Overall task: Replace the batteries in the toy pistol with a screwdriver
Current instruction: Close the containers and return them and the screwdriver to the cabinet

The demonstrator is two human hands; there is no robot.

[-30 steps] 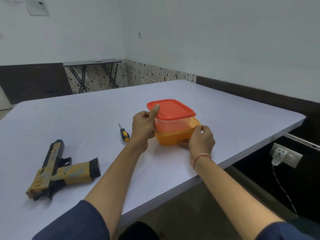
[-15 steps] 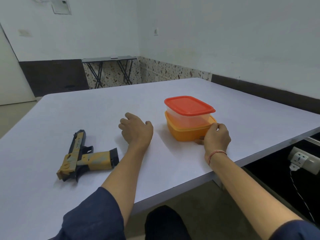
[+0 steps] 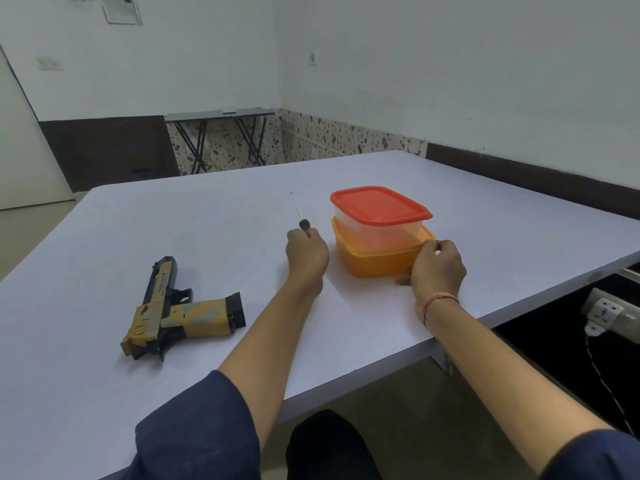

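A yellow and black toy pistol [image 3: 180,311] lies on its side on the white table [image 3: 173,230], to my left. My left hand [image 3: 307,252] grips the handle of a small screwdriver [image 3: 300,216], whose thin shaft points away from me. Right of it stands an orange container [image 3: 377,258] with a clear box and red lid [image 3: 379,204] stacked in it. My right hand [image 3: 437,268] holds the orange container's near right corner, fingers curled on its rim and thumb low on its side. No batteries are in sight.
The table's front edge runs diagonally close below my right wrist. A wall socket with a plugged cable [image 3: 609,315] sits low at the right. A folding table [image 3: 221,140] stands against the far wall.
My left hand left the red lid, came down over the screwdriver and now grips its handle, lifted with the shaft pointing away. My right hand stays on the orange container.
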